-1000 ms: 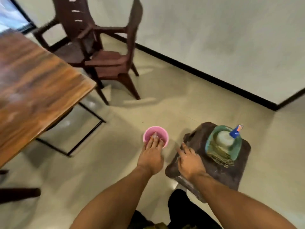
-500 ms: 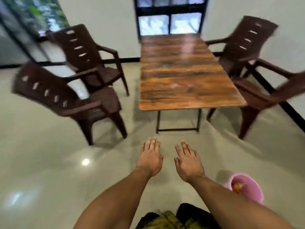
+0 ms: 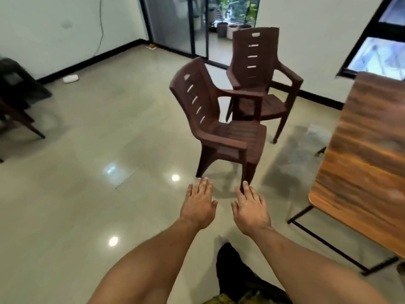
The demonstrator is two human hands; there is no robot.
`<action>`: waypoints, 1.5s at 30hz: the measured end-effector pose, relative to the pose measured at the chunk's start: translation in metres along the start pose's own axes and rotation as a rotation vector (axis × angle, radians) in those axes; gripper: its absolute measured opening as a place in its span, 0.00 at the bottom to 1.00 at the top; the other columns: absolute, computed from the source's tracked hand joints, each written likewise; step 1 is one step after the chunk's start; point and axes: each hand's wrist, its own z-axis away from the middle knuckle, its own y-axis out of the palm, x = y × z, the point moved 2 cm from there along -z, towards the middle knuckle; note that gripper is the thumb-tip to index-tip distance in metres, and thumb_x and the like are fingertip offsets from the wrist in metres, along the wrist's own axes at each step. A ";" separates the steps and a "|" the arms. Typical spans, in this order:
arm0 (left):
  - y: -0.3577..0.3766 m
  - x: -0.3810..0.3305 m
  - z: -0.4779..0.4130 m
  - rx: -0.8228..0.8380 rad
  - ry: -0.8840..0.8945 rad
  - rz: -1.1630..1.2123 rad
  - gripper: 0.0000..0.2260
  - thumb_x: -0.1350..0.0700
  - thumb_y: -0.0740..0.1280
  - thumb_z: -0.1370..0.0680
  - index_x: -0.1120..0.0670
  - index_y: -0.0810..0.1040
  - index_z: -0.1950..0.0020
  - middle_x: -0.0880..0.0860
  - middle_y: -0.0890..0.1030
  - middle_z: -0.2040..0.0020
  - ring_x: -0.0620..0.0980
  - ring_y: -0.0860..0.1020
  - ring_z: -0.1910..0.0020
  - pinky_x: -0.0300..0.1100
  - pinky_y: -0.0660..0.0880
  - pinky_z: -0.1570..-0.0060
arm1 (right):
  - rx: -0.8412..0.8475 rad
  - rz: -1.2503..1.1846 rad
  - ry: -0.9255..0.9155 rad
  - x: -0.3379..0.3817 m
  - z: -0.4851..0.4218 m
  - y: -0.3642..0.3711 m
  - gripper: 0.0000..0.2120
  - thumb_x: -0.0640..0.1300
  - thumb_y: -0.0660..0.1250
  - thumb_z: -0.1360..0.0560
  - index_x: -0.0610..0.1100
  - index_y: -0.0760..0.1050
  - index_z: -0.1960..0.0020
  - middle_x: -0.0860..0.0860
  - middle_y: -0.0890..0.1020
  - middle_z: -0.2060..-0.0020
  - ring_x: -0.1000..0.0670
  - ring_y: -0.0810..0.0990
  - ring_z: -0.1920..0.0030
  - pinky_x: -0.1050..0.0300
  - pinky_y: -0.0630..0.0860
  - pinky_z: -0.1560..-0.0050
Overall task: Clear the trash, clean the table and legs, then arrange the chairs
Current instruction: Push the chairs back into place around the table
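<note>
**Empty hands before crowded chairs**

Nothing is held at this moment. The left hand (image 3: 198, 207) and the right hand (image 3: 249, 208) are stretched forward side by side, palms down, fingers straight and loose, above the floor (image 3: 87, 194). The near chair (image 3: 221, 132) is found just ahead of them, left of the table (image 3: 361, 167) and apart from it. The far chair (image 3: 258, 84) stands close behind it, towards the glass door (image 3: 175, 25).

Several mishaps can be foreseen. Were the near chair swung round carelessly, its armrest could be knocked against the far chair, since little room is seen between the two (whether they touch cannot be told). On so glossy a floor the legs might be dragged with a scrape, or the chair might be slid further than meant. The table's corner and its thin black frame (image 3: 324, 244), low at the right, could be struck by an arm or caught by a foot. A white scrap (image 3: 70, 79) by the left wall might be overlooked, and the trash step thereby left unfinished.

Counted:
- two hands, both empty
- two brown chairs in full view
- a third chair (image 3: 15, 102), dark and blurred, cut off at the left edge
- one table
- one white scrap
- one further small item (image 3: 152, 46) near the door, too small to be identified
</note>
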 end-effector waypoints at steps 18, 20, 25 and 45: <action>-0.156 0.203 -0.335 -0.172 -0.046 -0.019 0.30 0.43 0.52 0.16 0.54 0.50 0.18 0.54 0.51 0.17 0.54 0.46 0.18 0.54 0.46 0.21 | -0.114 -0.057 -0.124 0.156 -0.380 -0.078 0.33 0.65 0.39 0.20 0.52 0.52 0.19 0.48 0.53 0.19 0.46 0.52 0.20 0.43 0.52 0.22; -0.179 0.240 -0.386 -0.213 -0.020 -0.007 0.29 0.42 0.51 0.16 0.54 0.51 0.18 0.54 0.51 0.17 0.54 0.47 0.18 0.55 0.47 0.21 | -0.168 -0.076 -0.113 0.190 -0.432 -0.085 0.33 0.65 0.40 0.20 0.52 0.53 0.19 0.48 0.55 0.20 0.46 0.53 0.20 0.42 0.54 0.23; -0.238 0.319 -0.498 -0.167 0.190 0.067 0.30 0.38 0.46 0.17 0.51 0.52 0.18 0.51 0.50 0.17 0.52 0.46 0.18 0.53 0.44 0.21 | -0.261 -0.130 0.035 0.276 -0.548 -0.104 0.28 0.58 0.48 0.17 0.50 0.53 0.19 0.47 0.54 0.20 0.46 0.53 0.20 0.43 0.55 0.23; -0.279 0.370 -0.734 0.046 1.123 -0.441 0.26 0.41 0.49 0.17 0.53 0.76 0.32 0.53 0.75 0.29 0.52 0.65 0.25 0.55 0.48 0.21 | -0.240 -0.345 0.772 0.363 -0.683 -0.093 0.22 0.62 0.47 0.18 0.50 0.68 0.34 0.48 0.80 0.41 0.43 0.80 0.44 0.47 0.74 0.49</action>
